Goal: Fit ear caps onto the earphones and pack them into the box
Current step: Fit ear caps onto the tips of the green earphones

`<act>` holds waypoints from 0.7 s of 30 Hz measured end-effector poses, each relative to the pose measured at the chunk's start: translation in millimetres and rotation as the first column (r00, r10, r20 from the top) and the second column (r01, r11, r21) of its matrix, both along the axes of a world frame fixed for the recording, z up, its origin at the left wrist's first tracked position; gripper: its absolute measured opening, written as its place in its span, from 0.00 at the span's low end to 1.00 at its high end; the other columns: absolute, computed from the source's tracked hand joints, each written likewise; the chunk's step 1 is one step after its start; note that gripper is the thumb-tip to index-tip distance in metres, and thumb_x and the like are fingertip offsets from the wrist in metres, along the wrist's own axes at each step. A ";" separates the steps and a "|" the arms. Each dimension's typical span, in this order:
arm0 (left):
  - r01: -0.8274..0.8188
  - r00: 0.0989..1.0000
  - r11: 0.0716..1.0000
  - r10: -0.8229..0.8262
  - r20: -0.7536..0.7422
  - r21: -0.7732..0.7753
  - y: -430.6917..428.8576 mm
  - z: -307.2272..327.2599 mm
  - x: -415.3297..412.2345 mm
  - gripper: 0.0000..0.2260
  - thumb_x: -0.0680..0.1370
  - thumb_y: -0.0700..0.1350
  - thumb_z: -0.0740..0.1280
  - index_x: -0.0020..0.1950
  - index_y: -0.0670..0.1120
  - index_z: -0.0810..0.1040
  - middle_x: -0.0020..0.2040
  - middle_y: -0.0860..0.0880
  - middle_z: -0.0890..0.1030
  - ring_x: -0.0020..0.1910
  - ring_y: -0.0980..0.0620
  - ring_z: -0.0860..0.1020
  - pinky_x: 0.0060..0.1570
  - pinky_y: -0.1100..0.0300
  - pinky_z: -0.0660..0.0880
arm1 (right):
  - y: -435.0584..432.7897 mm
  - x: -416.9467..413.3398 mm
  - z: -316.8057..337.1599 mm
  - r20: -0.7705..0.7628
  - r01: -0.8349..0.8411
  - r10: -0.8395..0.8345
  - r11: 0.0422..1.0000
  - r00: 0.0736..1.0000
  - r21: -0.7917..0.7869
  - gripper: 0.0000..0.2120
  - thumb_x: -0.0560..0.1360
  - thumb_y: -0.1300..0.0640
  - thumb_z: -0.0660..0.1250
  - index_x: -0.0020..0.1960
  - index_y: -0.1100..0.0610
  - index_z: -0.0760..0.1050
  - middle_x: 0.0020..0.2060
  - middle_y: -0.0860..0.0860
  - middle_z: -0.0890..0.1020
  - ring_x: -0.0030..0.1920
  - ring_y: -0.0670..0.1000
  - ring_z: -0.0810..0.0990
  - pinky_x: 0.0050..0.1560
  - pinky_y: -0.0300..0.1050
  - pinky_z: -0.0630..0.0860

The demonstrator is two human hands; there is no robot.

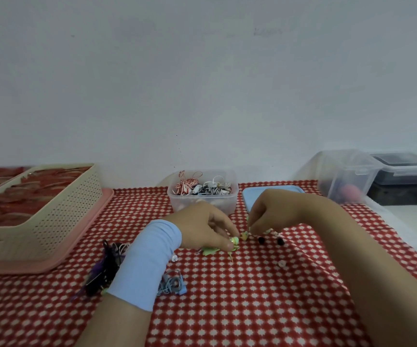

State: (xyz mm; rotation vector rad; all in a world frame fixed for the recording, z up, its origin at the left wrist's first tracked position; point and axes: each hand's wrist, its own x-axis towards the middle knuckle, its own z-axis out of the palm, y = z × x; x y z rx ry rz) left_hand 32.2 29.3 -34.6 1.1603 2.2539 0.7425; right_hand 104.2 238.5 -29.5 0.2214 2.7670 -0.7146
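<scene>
left hand [202, 227] fingers pinch a green earphone [235, 240]; right hand [270, 211] fingers pinch another green piece [244, 236] just beside it.

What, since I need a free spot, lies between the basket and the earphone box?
Head view: the rim of the pink tray under the basket, then bare checked cloth up to the box.

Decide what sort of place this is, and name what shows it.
Probably a makeshift home packing table: red patterned tablecloth, clear tub of coiled earphones, cream perforated basket against a plain wall.
</scene>
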 end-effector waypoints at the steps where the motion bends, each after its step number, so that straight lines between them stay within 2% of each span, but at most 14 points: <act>1: 0.022 0.999 0.999 -0.023 -0.034 -0.032 2.6 0.9 3.2 0.11 0.71 0.50 0.77 0.52 0.58 0.85 0.42 0.61 0.83 0.40 0.67 0.79 0.45 0.70 0.75 | 3.1 1.6 2.5 -0.032 0.017 -0.018 1.000 0.999 -0.023 0.01 0.74 0.51 0.76 0.44 0.45 0.86 0.40 0.39 0.87 0.41 0.45 0.85 0.44 0.38 0.81; 2: 0.035 0.997 0.998 -0.039 -0.063 -0.060 5.3 1.4 6.4 0.11 0.70 0.51 0.77 0.51 0.59 0.85 0.43 0.63 0.82 0.41 0.66 0.78 0.47 0.68 0.75 | 5.7 2.6 3.8 -0.063 0.033 -0.035 0.999 0.997 -0.034 0.03 0.74 0.53 0.76 0.43 0.46 0.86 0.38 0.40 0.87 0.38 0.45 0.85 0.41 0.37 0.79; 5: 0.027 0.997 0.998 -0.031 -0.069 -0.063 11.9 1.2 12.9 0.09 0.72 0.55 0.75 0.51 0.60 0.85 0.49 0.63 0.82 0.46 0.65 0.78 0.53 0.65 0.75 | 9.3 2.9 3.2 -0.113 0.077 -0.084 0.995 0.990 -0.064 0.03 0.72 0.55 0.77 0.42 0.47 0.86 0.37 0.44 0.87 0.33 0.44 0.84 0.42 0.39 0.79; 7: -0.032 0.996 0.999 0.033 -0.078 0.015 17.1 -1.9 13.5 0.07 0.74 0.57 0.71 0.50 0.60 0.85 0.49 0.64 0.83 0.50 0.65 0.78 0.56 0.63 0.74 | 10.5 2.0 0.6 -0.131 0.080 -0.091 0.993 0.987 -0.087 0.03 0.72 0.56 0.78 0.43 0.48 0.86 0.37 0.46 0.88 0.32 0.45 0.84 0.41 0.40 0.80; 10: -0.168 0.960 0.980 0.187 -0.206 0.108 28.3 -12.9 13.1 0.05 0.75 0.54 0.71 0.49 0.58 0.85 0.48 0.63 0.82 0.48 0.65 0.78 0.55 0.62 0.74 | 12.9 1.6 -2.0 -0.172 0.094 -0.112 0.990 0.979 -0.109 0.04 0.71 0.57 0.78 0.43 0.49 0.86 0.37 0.47 0.88 0.32 0.45 0.83 0.39 0.39 0.79; 12: -0.220 0.938 0.973 0.230 -0.261 0.068 35.5 -21.0 15.3 0.07 0.72 0.56 0.73 0.48 0.57 0.84 0.46 0.62 0.82 0.46 0.64 0.78 0.53 0.62 0.77 | 15.0 1.9 -3.8 -0.196 0.104 -0.128 0.986 0.972 -0.128 0.05 0.72 0.58 0.77 0.44 0.49 0.86 0.38 0.47 0.87 0.31 0.45 0.82 0.37 0.40 0.80; 14: -0.221 0.932 0.975 0.205 -0.299 -0.020 41.4 -26.9 17.9 0.12 0.69 0.60 0.74 0.49 0.57 0.84 0.46 0.61 0.82 0.46 0.63 0.78 0.52 0.60 0.78 | 16.6 1.4 -5.4 -0.211 0.117 -0.148 0.981 0.966 -0.152 0.04 0.73 0.58 0.76 0.44 0.50 0.86 0.38 0.48 0.87 0.32 0.45 0.82 0.40 0.45 0.82; 16: -0.223 0.916 0.972 0.185 -0.355 -0.069 46.6 -28.9 18.9 0.14 0.68 0.62 0.74 0.48 0.57 0.83 0.45 0.61 0.82 0.46 0.62 0.79 0.52 0.58 0.78 | 17.1 0.8 -6.5 -0.214 0.132 -0.170 0.975 0.962 -0.178 0.04 0.74 0.59 0.75 0.45 0.51 0.86 0.37 0.49 0.87 0.32 0.45 0.83 0.37 0.43 0.81; 19: -0.242 0.900 0.967 0.196 -0.389 -0.074 52.0 -29.6 18.3 0.07 0.71 0.57 0.74 0.46 0.57 0.82 0.47 0.61 0.83 0.47 0.60 0.80 0.54 0.57 0.78 | 15.6 0.9 -6.5 -0.223 0.142 -0.194 0.963 0.955 -0.227 0.04 0.74 0.61 0.75 0.46 0.54 0.86 0.32 0.49 0.86 0.30 0.43 0.82 0.30 0.36 0.75; 21: -0.258 0.921 0.966 0.243 -0.305 -0.009 50.9 -31.4 14.6 0.04 0.74 0.54 0.72 0.48 0.57 0.84 0.50 0.60 0.83 0.49 0.59 0.80 0.55 0.59 0.77 | 14.2 1.7 -6.3 -0.228 0.135 -0.203 0.950 0.952 -0.281 0.04 0.74 0.62 0.75 0.47 0.55 0.86 0.35 0.50 0.87 0.30 0.45 0.83 0.29 0.37 0.73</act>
